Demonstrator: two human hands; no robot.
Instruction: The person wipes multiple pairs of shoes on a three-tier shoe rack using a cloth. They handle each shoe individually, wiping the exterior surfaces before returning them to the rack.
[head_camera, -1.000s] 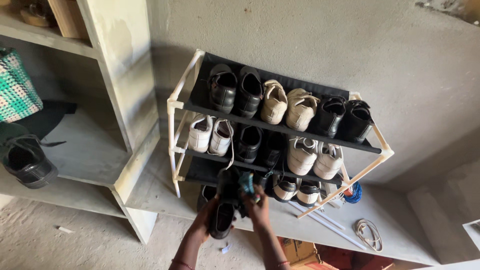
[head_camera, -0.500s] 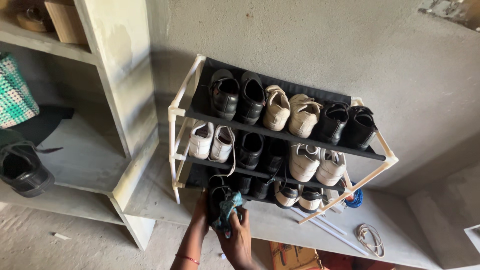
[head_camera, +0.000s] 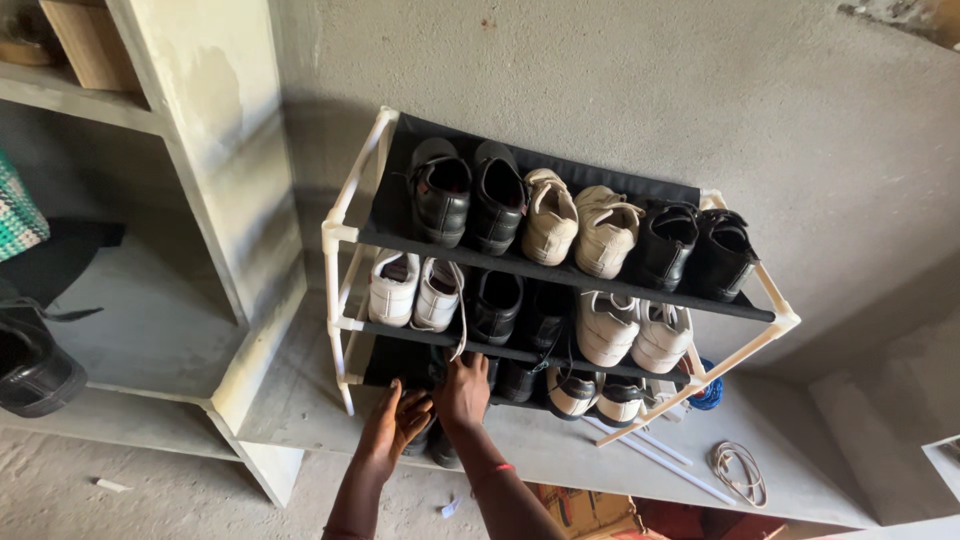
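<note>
2 hands (head_camera: 430, 415) at shoe rack (head_camera: 345, 235).

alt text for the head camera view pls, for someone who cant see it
Seen from above, a person's left hand and right hand press dark shoes into the bottom tier of a white-framed shoe rack against a grey wall. The two tiers above hold black, beige and white shoes. A concrete shelf unit stands to the left.

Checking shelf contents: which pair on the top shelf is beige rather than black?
The middle pair on the top shelf: beige strap shoes, flanked by black pairs at left and right.
</note>
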